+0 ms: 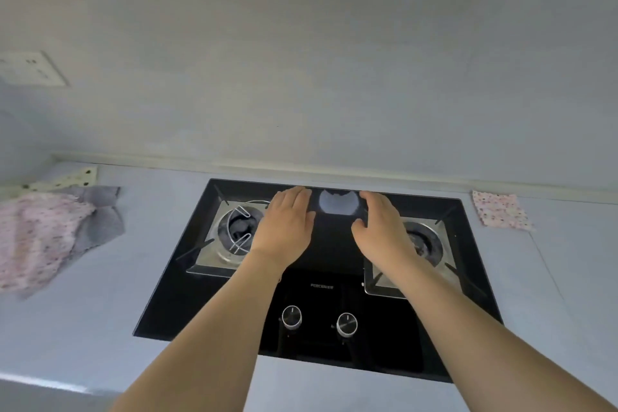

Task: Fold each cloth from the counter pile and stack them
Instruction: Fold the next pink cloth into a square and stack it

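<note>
- Two knobs point(291, 317) sit at the near edge of the black stove point(321, 298).
- Left hand point(284, 224) and right hand point(381, 227) hover over the stove, fingers straight, grasping nothing.
- Cloth pile point(40, 237) lies far left on the counter point(100, 311); a folded cloth point(500, 211) lies far right, near the wall.

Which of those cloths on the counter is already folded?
The small pink cloth right of the stove lies flat and square; the cloths in the left pile lie crumpled.
</note>
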### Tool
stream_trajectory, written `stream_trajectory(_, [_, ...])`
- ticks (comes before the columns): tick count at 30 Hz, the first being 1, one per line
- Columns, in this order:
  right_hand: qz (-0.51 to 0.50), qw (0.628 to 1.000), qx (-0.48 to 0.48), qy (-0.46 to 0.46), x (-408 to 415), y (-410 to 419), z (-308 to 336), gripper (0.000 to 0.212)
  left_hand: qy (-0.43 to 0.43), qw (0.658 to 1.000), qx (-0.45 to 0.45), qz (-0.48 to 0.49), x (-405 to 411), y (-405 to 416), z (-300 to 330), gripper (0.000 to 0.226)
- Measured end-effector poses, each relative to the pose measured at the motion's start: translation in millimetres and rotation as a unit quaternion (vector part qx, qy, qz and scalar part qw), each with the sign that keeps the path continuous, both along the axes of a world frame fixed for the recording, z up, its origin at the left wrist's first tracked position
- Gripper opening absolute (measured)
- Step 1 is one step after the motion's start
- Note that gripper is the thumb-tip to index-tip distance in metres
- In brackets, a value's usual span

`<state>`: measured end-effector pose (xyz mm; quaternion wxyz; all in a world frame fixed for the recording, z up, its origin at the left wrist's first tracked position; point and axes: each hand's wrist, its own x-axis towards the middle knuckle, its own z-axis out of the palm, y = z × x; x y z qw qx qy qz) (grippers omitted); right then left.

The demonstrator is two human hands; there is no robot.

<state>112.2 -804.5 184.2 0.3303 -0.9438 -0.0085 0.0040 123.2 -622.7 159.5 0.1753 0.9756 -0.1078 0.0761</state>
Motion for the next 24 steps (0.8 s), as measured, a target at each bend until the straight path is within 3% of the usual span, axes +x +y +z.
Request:
stream_trajectory(4, [0.056,0.998,-0.002,0.008,2,55,2,0.054,-0.002,0.997,-0.028,0.066,-18,55,2,0.045])
stream_trajectory(8, [0.099,0.995,0.012,0.018,2,130,7,0.055,0.005,0.997,-0.028,0.069,-36,125,-1,0.04])
stream_trajectory(13, [0.144,0.989,0.005,0.014,7,252,7,0.054,0.003,0.984,-0.07,0.163,-43,243,-1,0.042])
stream_trajectory(17, [0.157,0.987,0.014,0.02,8,352,-2,0.054,0.037,0.984,-0.056,0.163,-44,352,-11,0.039])
stream_trajectory(24, [0.239,0.97,-0.025,0.042,13,465,-8,0.051,0.098,0.962,-0.064,0.247,-54,495,-15,0.038])
